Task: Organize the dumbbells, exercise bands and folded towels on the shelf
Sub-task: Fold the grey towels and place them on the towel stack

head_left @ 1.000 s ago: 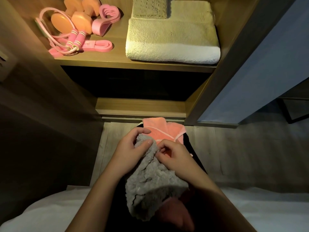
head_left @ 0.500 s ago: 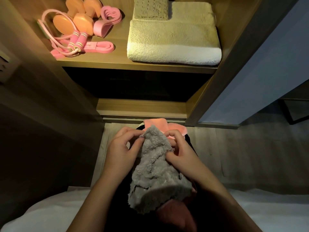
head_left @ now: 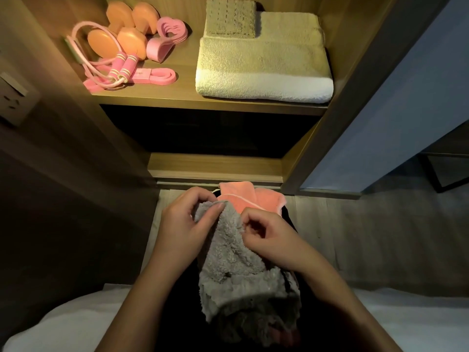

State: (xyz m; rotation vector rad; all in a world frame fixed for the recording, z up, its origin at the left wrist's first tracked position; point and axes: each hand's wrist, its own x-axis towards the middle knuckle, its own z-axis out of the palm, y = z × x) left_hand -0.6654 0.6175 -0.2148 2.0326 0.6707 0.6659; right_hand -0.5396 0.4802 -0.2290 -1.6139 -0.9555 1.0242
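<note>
The grey towel [head_left: 236, 262] is fluffy and crumpled, not folded, and it hangs below the shelf [head_left: 203, 104], in front of it, between both hands. The left hand [head_left: 182, 224] pinches its top corner: the thumb lies flat on the pile and the other fingers [head_left: 203, 199] curl behind the edge. The right hand [head_left: 269, 237] has its fingers bent closely and nips the towel's right edge. Just under the hands, nearer to the shelf, lies a pink towel [head_left: 243, 196] with a pale trim. On the shelf, at its right side, a big cream towel [head_left: 264, 69] is folded, with a small towel [head_left: 229, 17] upon it. At its left side are orange dumbbells [head_left: 127, 34], a pink exercise band [head_left: 154, 76] and a jump rope [head_left: 121, 69]. Any print on the band is too blurred to read.
</note>
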